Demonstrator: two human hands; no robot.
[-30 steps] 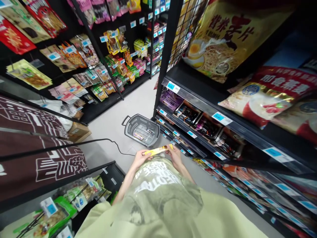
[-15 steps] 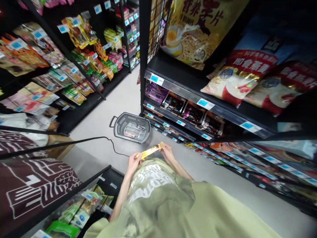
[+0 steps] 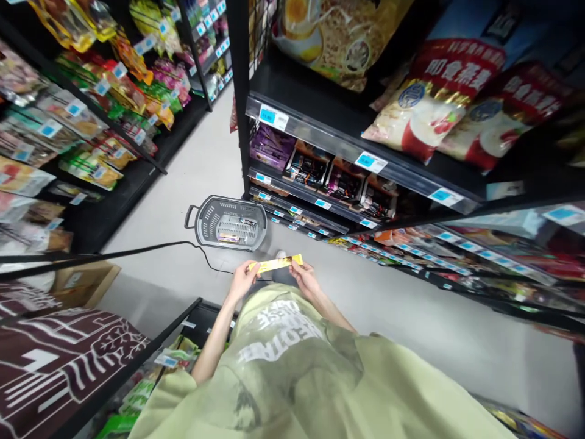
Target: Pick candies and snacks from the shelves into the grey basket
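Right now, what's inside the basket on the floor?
Inside the basket I see a pale packet and a dark packet, too small to read. Anything beneath them is covered. Your left hand and right hand hold the yellow packet.

Oatmeal bags (image 3: 432, 100) on black shelf (image 3: 301, 88), cardboard box (image 3: 86, 285)

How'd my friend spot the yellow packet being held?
Find the grey shopping basket on the floor. Below it in view, the left hand and right hand hold the slim yellow packet near its ends. Unlike the packets inside the basket, it's held up.
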